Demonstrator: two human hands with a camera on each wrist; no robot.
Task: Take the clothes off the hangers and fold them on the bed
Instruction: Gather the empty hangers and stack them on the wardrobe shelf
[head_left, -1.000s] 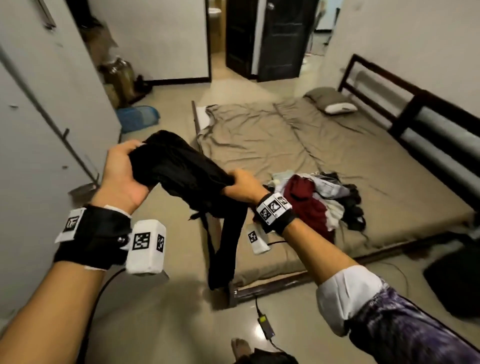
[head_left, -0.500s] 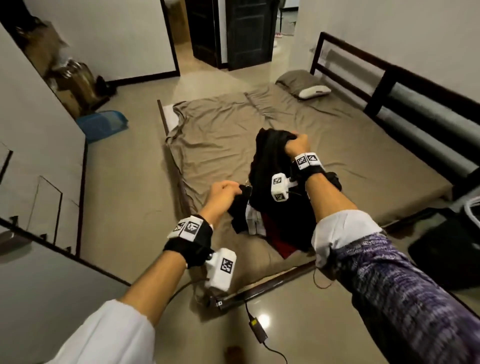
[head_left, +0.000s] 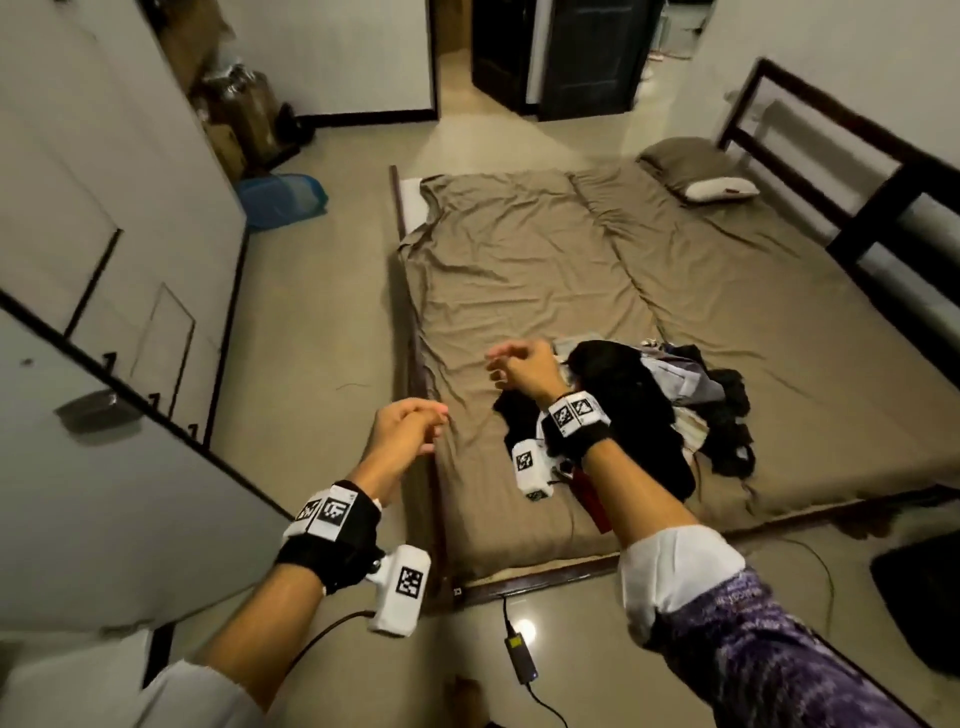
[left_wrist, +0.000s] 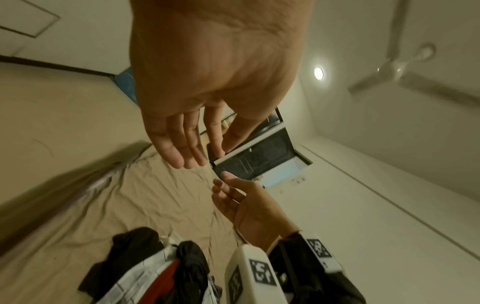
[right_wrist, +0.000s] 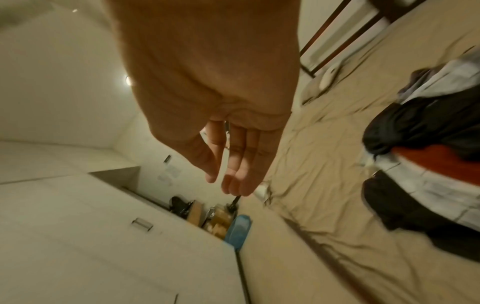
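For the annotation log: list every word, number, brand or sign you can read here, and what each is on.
No text here can be read.
Wrist band tags: black-and-white code squares, no letters.
Purple sleeve: faint print, too blurred to read.
Adapter on the floor: yellow label, too small to read.
Wall papers: too blurred to read.

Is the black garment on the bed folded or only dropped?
Not folded: the black garment lies crumpled on the clothes pile.
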